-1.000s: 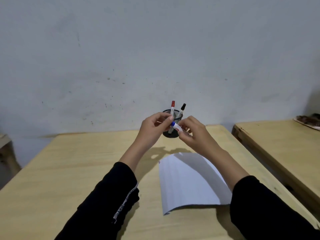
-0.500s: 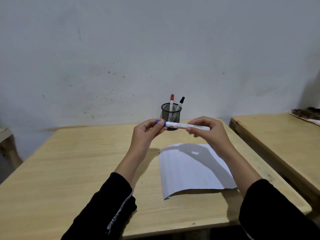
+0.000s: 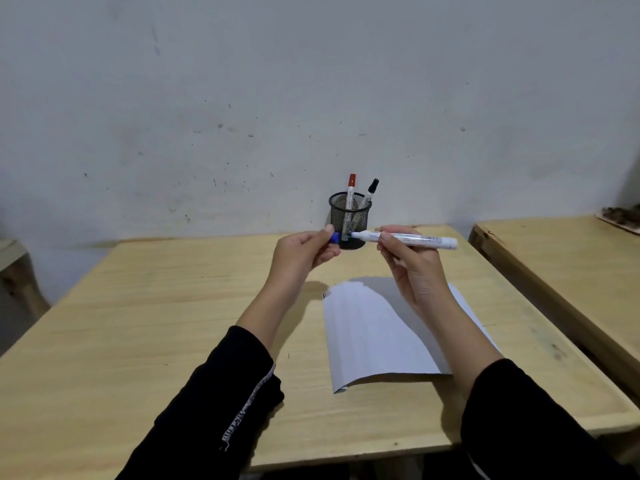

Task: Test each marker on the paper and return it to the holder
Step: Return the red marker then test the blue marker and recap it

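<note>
My right hand [image 3: 412, 268] holds a white marker [image 3: 415, 239] level above the table, its blue tip pointing left. A short gap separates that tip from the blue cap [image 3: 334, 238], which my left hand [image 3: 301, 258] pinches between thumb and fingers. Behind both hands a black mesh holder [image 3: 349, 213] stands at the table's far edge with a red-capped marker [image 3: 351, 190] and a black-capped marker [image 3: 370, 192] upright in it. A white sheet of paper [image 3: 374, 337] lies on the table under my right forearm, its near edge curling up.
The wooden table [image 3: 138, 323] butts against a grey wall. A second wooden table [image 3: 571, 258] stands to the right across a narrow gap, with a flat tray of brown stuff [image 3: 620, 216] at its far end. Part of a wooden stool [image 3: 14, 268] shows at the left.
The hands came down from the holder with the blue marker, turned it level, then pulled apart: the cap is now off in my left hand and the marker body in my right.
</note>
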`<state>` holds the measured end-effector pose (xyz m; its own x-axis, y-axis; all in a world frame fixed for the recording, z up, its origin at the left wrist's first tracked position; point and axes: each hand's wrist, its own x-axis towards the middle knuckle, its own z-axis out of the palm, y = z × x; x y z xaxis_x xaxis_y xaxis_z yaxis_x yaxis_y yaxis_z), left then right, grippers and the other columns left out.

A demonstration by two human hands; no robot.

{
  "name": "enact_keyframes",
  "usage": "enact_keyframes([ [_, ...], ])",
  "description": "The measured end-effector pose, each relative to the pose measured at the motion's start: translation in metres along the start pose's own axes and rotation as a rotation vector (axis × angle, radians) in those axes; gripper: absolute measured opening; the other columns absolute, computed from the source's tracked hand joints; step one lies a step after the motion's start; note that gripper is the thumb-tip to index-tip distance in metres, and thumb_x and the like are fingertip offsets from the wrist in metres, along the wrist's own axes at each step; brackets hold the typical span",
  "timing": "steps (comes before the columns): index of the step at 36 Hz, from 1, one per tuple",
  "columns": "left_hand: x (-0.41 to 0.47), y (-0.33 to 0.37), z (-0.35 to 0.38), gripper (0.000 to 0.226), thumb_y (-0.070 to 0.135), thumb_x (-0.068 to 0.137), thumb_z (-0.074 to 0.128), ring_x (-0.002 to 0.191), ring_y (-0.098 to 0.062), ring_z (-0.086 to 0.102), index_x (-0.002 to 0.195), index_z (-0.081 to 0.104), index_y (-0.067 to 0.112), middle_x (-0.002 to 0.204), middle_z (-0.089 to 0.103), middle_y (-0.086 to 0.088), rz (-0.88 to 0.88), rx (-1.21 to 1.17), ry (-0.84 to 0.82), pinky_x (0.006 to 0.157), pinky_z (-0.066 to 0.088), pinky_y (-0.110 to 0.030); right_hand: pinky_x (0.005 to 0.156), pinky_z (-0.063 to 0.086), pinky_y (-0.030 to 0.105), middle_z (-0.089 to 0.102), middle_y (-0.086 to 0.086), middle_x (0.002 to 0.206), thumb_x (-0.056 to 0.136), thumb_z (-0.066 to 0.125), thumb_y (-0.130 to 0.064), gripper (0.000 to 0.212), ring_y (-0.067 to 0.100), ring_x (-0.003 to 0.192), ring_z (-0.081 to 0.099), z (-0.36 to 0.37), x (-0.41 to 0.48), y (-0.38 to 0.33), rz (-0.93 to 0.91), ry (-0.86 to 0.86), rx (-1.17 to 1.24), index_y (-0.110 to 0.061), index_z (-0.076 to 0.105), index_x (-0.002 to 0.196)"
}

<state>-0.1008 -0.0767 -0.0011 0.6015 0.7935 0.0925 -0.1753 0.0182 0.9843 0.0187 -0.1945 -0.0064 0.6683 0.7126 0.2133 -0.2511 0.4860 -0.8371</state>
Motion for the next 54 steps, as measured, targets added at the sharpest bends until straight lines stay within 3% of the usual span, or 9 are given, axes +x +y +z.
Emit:
enact_keyframes([
  [4, 0.009, -0.003, -0.026, 0.024, 0.02, 0.086, 0.065, 0.053, -0.004, 0.064, 0.067, 0.062, 0.006, 0.057, 0.066, 0.0, -0.027, 0.309, 0.059, 0.073, 0.051, -0.018, 0.065, 0.05, 0.012, 0.068, -0.006, 0.065, 0.085, 0.057, 0.004, 0.014, 0.004, 0.061, 0.062, -0.006, 0.006, -0.008, -0.023, 0.009, -0.013, -0.008, 0.061, 0.081],
  [9, 0.018, -0.019, -0.044, 0.011, 0.012, 0.08, 0.061, 0.061, -0.02, 0.059, 0.074, 0.057, 0.003, 0.075, 0.063, -0.011, -0.039, 0.819, 0.116, 0.05, 0.038, -0.021, 0.063, 0.05, 0.012, 0.065, -0.005, 0.064, 0.085, 0.06, 0.001, 0.013, 0.005, 0.06, 0.061, -0.007, 0.009, -0.008, -0.011, 0.021, -0.089, -0.01, 0.062, 0.079],
  [16, 0.022, -0.042, -0.046, 0.01, 0.013, 0.077, 0.062, 0.066, -0.022, 0.051, 0.073, 0.057, 0.005, 0.085, 0.061, -0.011, -0.095, 1.054, -0.015, 0.055, 0.037, -0.026, 0.061, 0.049, 0.014, 0.062, 0.002, 0.07, 0.084, 0.063, 0.0, 0.009, 0.008, 0.061, 0.061, -0.007, 0.01, 0.003, 0.018, 0.039, -0.183, -0.009, 0.063, 0.08],
  [21, 0.021, -0.05, -0.047, 0.029, 0.031, 0.081, 0.065, 0.065, -0.019, 0.043, 0.079, 0.056, 0.004, 0.083, 0.053, -0.008, -0.09, 1.056, -0.016, 0.056, 0.033, -0.027, 0.059, 0.05, 0.014, 0.065, -0.001, 0.063, 0.085, 0.062, -0.002, 0.009, 0.008, 0.059, 0.06, -0.006, 0.009, 0.002, 0.039, 0.044, -0.17, -0.008, 0.064, 0.079],
  [24, 0.015, -0.047, -0.046, 0.047, 0.043, 0.084, 0.062, 0.088, -0.02, 0.051, 0.104, 0.059, 0.001, 0.105, 0.054, -0.01, 0.014, 1.104, 0.024, 0.07, 0.037, -0.029, 0.06, 0.053, 0.015, 0.068, 0.0, 0.063, 0.086, 0.061, -0.002, 0.008, 0.01, 0.061, 0.063, -0.001, 0.008, 0.001, 0.055, 0.032, -0.145, -0.008, 0.063, 0.08],
  [30, -0.038, -0.031, -0.039, 0.028, 0.028, 0.092, 0.055, 0.106, -0.018, 0.054, 0.112, 0.06, 0.01, 0.114, 0.057, -0.002, 0.414, 1.044, 0.005, 0.086, 0.042, -0.025, 0.065, 0.056, 0.017, 0.07, 0.006, 0.071, 0.086, 0.059, 0.001, 0.015, 0.014, 0.064, 0.068, 0.015, 0.012, 0.004, 0.06, -0.007, -0.083, -0.01, 0.06, 0.076],
  [36, -0.057, -0.059, -0.045, 0.049, 0.056, 0.088, 0.046, 0.129, -0.001, 0.039, 0.128, 0.052, 0.027, 0.138, 0.047, 0.015, 0.227, 1.048, -0.377, 0.104, 0.036, -0.025, 0.059, 0.047, 0.016, 0.059, 0.008, 0.072, 0.075, 0.071, 0.003, 0.023, 0.011, 0.06, 0.055, 0.028, 0.015, 0.031, 0.108, 0.015, -0.259, -0.016, 0.058, 0.071],
  [44, -0.06, -0.065, -0.042, 0.054, 0.051, 0.089, 0.05, 0.136, -0.004, 0.03, 0.135, 0.048, 0.023, 0.147, 0.039, 0.008, 0.242, 1.162, -0.378, 0.098, 0.029, -0.017, 0.047, 0.045, 0.017, 0.052, 0.007, 0.065, 0.083, 0.061, -0.003, 0.007, 0.011, 0.051, 0.049, 0.022, 0.006, 0.072, 0.251, 0.131, -0.329, -0.004, 0.054, 0.086],
  [54, -0.059, -0.068, -0.042, 0.054, 0.053, 0.087, 0.051, 0.135, -0.001, 0.031, 0.135, 0.048, 0.027, 0.147, 0.039, 0.013, 0.219, 1.138, -0.354, 0.097, 0.029, -0.016, 0.047, 0.045, 0.006, 0.055, 0.003, 0.074, 0.084, 0.061, -0.012, 0.012, 0.01, 0.065, 0.056, 0.017, 0.007, 0.086, 0.126, 0.171, -0.646, -0.005, 0.052, 0.087],
])
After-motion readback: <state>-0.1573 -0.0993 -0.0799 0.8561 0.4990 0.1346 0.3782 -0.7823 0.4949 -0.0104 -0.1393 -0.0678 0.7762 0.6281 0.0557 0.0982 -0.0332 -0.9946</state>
